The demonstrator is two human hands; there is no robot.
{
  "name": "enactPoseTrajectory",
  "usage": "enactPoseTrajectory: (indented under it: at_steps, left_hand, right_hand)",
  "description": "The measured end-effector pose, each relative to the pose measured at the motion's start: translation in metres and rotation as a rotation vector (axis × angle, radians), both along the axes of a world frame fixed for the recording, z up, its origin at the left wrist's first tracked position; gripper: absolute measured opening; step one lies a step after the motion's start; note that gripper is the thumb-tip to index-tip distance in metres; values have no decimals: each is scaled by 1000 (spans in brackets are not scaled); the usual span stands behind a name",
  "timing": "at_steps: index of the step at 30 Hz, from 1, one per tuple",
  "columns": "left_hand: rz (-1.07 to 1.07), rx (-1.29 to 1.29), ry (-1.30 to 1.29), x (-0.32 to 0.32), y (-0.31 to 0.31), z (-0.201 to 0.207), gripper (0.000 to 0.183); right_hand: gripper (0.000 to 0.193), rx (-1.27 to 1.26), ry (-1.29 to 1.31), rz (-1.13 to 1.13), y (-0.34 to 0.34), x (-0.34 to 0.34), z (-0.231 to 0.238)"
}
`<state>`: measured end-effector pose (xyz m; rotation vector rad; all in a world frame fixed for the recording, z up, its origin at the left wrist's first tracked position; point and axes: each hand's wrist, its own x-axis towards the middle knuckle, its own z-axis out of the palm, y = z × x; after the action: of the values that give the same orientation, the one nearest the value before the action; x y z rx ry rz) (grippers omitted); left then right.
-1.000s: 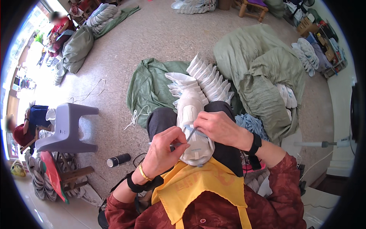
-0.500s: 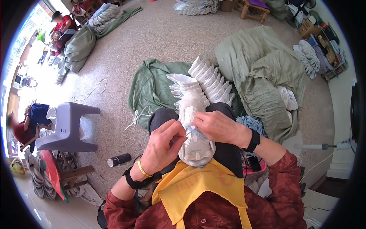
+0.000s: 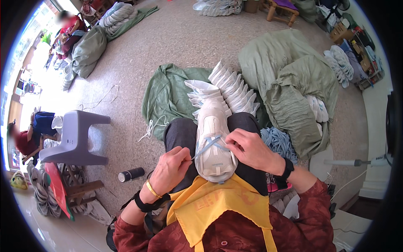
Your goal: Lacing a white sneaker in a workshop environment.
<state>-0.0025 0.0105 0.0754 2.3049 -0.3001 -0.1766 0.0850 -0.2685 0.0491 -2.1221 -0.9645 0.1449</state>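
A seated person in a dark red patterned top and a yellow apron (image 3: 222,203) is bending over a pale shoe (image 3: 216,159). The shoe is lying lengthwise between the person's dark-trousered knees (image 3: 180,134), its near end reaching the apron. A flat blue lace (image 3: 204,148) is crossing over the shoe and stretching toward the person's left.

The left hand (image 3: 170,165), with a gold bracelet (image 3: 152,189) at its wrist, is closing in a tight pinch on the lace, just beside the shoe. The right hand (image 3: 252,149) is curling its fingers at the shoe's right edge, near the crossing; I cannot tell whether it is gripping any lace. A black band (image 3: 288,167) is circling that wrist.

Just beyond the knees, white shoes (image 3: 235,90) are lying nested in two rows by a green cloth (image 3: 166,94). To their right, a large pale green sack (image 3: 289,54) is slumping on the floor, with a heap of blue cords (image 3: 277,140) beside it. On the left, a grey-purple plastic chair (image 3: 71,145) is standing, and a black cylinder (image 3: 131,174) is lying near it. Two other people are sitting along the bright left side.
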Motion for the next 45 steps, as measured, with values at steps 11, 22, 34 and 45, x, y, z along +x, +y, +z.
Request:
enactPoseTrajectory:
  at_steps: [11,22,34,45]
  left_hand:
    - [129,48,-57,-9,10,12,11]
    - [196,281,-108,-34,68,1,12]
    - [576,552,-187,-65,227,-20,7]
    - [975,468,-80,-121,394,-36,7]
  right_hand:
    - [23,-81,-306,-50,-44,-6,17]
    - [15,-149,-187,-381,-125,-10,14]
    - [27,-252,-109,-758,-312,0,-40]
    - [29,-243,37,-989,-481,-11,-59]
